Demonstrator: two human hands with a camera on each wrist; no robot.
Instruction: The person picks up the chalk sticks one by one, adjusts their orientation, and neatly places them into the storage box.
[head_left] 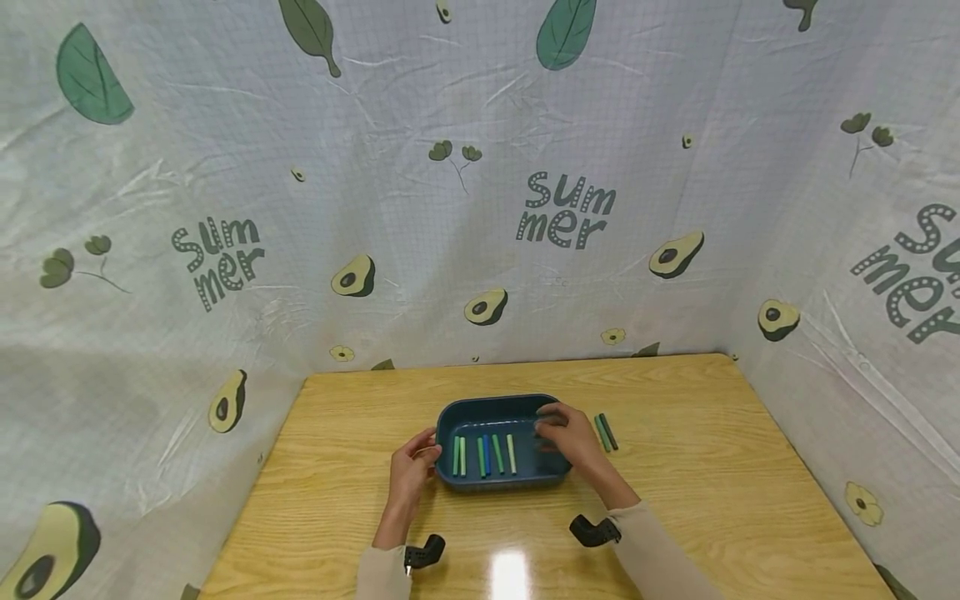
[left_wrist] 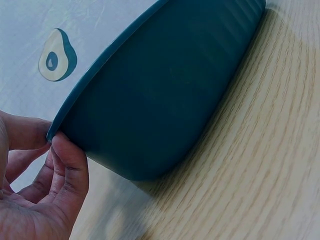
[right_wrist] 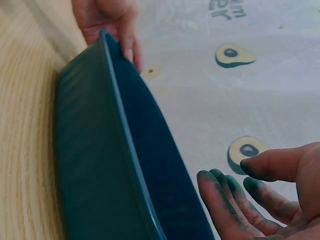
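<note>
A dark blue-green rectangular tub (head_left: 495,483) stands on the table, seen from outside in both wrist views. Inside it, several thin coloured sticks lie roughly side by side, among them a blue stick (head_left: 487,455) and a pale yellow stick (head_left: 512,454). My left hand (head_left: 410,473) pinches the tub's left rim between thumb and fingers. Over the right end of the tub is my right hand (head_left: 573,437), its fingers loosely bent and apart with nothing between them. Green stains mark the right fingertips (right_wrist: 252,184).
To the right of the tub, a green stick (head_left: 602,433) and a dark stick (head_left: 609,432) lie close together on the wooden table (head_left: 697,467). A white sheet (head_left: 420,217) printed with avocados and leaves hangs behind the table and along its sides.
</note>
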